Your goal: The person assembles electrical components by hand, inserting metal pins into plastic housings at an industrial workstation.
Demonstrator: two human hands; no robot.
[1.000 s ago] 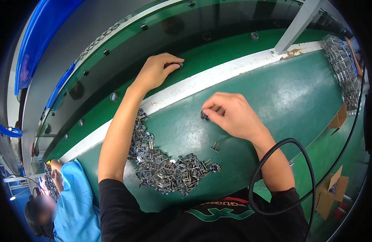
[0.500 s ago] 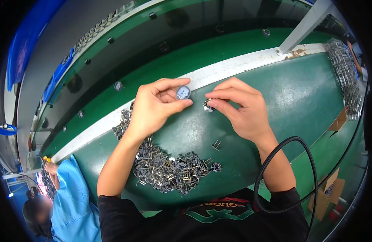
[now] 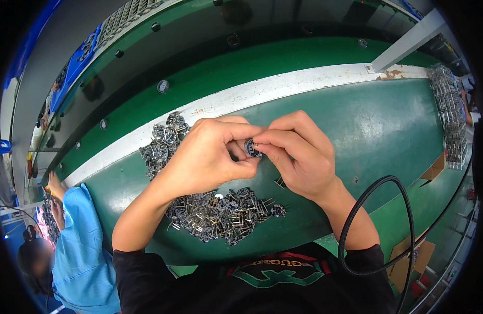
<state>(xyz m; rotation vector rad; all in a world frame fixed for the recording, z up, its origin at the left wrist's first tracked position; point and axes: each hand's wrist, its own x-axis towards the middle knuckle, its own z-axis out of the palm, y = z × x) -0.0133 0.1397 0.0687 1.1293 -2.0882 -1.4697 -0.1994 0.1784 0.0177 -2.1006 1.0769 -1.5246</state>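
My left hand (image 3: 210, 154) is closed on a small round grey plastic housing (image 3: 248, 146), gripping it by its rim with fingers and thumb. Against the housing's open face, my right hand (image 3: 307, 159) pinches a small dark circuit board with metal pins (image 3: 256, 152), mostly hidden by the fingertips. The two hands meet above the green bench. Below them spreads a pile of similar pinned boards (image 3: 225, 215). More of these boards lie in a heap (image 3: 165, 138) behind my left forearm. One stray board (image 3: 278, 210) sits at the pile's right end, and a loose pinned piece (image 3: 279, 181) lies partly behind my right hand.
Beyond the white rail (image 3: 309, 83), a green conveyor (image 3: 273, 57) carries several round parts. A black cable (image 3: 351, 204) loops over my right forearm. Stacked metal-pinned parts (image 3: 448, 115) stand far right, near cardboard boxes (image 3: 435, 166). A co-worker's blue sleeve (image 3: 81, 225) is at left.
My hands have come together from apart. The housing has turned, and the board in my right hand now meets it. The whole view has shifted slightly.
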